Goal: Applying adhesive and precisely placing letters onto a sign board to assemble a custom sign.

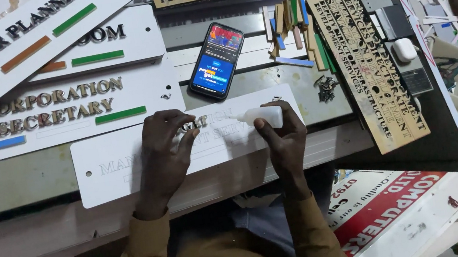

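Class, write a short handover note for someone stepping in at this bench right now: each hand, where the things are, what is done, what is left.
Left hand presses small letters onto the white plate.
Right hand holds the glue bottle, nozzle pointing at the letters.
Done: a few letters sit on the upper line.
Left: the engraved outlines along both lines are mostly unfilled.
Cut-out letter sheet lies to the right, phone behind.

Matt white plastic sign plate [128,172], translucent soft plastic glue bottle [263,116], glossy glass phone [216,60], raw wooden letter stencil [367,67].
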